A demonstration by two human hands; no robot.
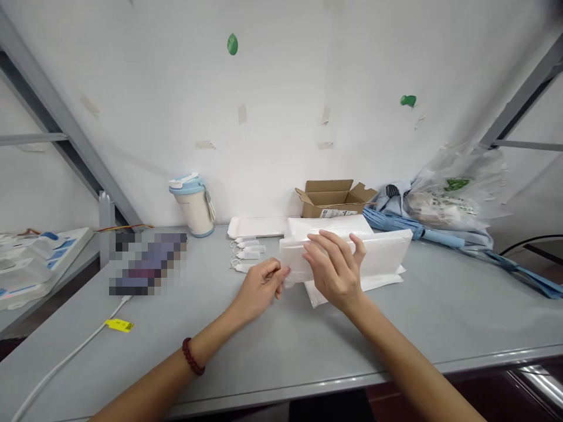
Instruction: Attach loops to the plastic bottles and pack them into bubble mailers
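A white padded envelope (382, 253) stands on its long edge above the table, tilted slightly. My left hand (263, 284) is closed at its left end, thumb and forefinger pinching the corner. Across the envelope's near face lies my right hand (336, 266), fingers bent and somewhat apart, steadying it; the thumb is hidden. More white envelopes (317, 295) lie flat under and behind the held one. Small white tags with loops (250, 255) rest in a column left of them.
An open cardboard box (329, 196) stands against the wall beside a blue folded umbrella (433, 235) and a clear plastic bag (461, 193). A lidded tumbler (193, 208) and a white tray (259, 227) are at the back. At left, a white cable (73, 354) runs to a pixelated device (152, 264).
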